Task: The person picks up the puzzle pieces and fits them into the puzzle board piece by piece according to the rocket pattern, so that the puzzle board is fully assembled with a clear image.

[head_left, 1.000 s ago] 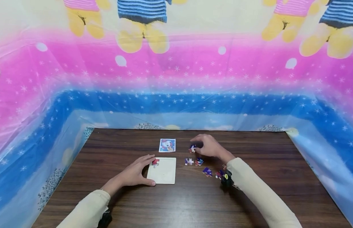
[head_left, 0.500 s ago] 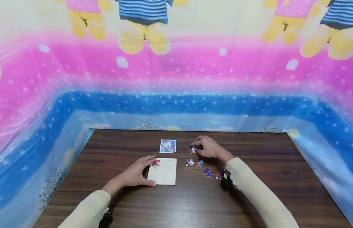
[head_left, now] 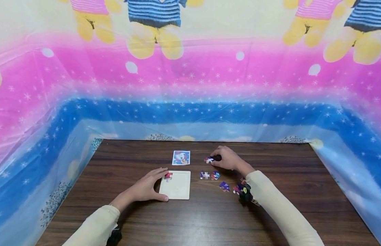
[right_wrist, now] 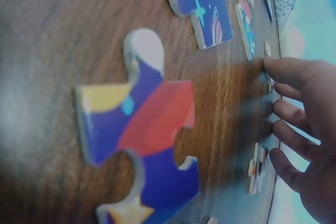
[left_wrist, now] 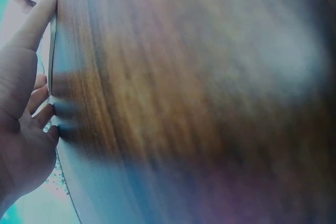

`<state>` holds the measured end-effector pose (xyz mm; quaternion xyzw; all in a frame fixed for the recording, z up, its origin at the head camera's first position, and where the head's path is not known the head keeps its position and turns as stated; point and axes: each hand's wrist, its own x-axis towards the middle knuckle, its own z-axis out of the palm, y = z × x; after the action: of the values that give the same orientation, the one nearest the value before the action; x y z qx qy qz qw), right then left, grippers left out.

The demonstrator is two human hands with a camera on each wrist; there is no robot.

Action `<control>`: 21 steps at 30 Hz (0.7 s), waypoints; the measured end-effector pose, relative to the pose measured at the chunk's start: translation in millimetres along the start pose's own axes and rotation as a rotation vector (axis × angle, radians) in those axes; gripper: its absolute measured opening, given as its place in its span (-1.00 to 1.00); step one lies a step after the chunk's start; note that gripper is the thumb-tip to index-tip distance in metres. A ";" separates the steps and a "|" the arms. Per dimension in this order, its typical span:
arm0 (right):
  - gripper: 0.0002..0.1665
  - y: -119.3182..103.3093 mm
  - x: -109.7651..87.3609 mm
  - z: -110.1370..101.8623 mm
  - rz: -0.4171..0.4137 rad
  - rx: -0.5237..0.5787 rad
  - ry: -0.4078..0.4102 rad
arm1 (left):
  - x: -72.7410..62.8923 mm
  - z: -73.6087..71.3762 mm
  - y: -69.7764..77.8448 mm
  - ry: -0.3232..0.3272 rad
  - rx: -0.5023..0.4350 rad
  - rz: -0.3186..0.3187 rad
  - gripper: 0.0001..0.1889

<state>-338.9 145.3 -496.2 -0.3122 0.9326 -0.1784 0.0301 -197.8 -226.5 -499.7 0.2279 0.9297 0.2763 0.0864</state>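
Right hand (head_left: 226, 159) pinched a puzzle piece (head_left: 208, 160) uneven pressure might drop; left hand (head_left: 146, 187) spread along the tray (head_left: 180, 190) at its left edge.

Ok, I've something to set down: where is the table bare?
Bare: between the left sleeve and right sleeve, nearer than the tray; left of the picture card, beyond the left hand; and right of the right sleeve. Crowded: right of the tray, where loose puzzle pieces lie near the right hand.
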 end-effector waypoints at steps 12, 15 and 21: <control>-0.63 0.6 -0.7 -1.1 -0.025 -0.016 0.005 | 0.7 -0.4 1.2 -0.006 -0.012 -0.002 0.14; -0.63 1.3 -0.5 -0.2 -0.030 -0.028 0.004 | 0.8 -0.2 1.0 -0.008 -0.009 -0.006 0.14; -0.63 2.6 -1.6 0.8 -0.041 -0.030 0.011 | 0.9 0.1 0.8 -0.014 -0.012 -0.009 0.15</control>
<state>-338.9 147.9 -498.0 -0.3305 0.9288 -0.1667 0.0166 -198.3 -225.5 -499.3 0.2250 0.9284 0.2798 0.0958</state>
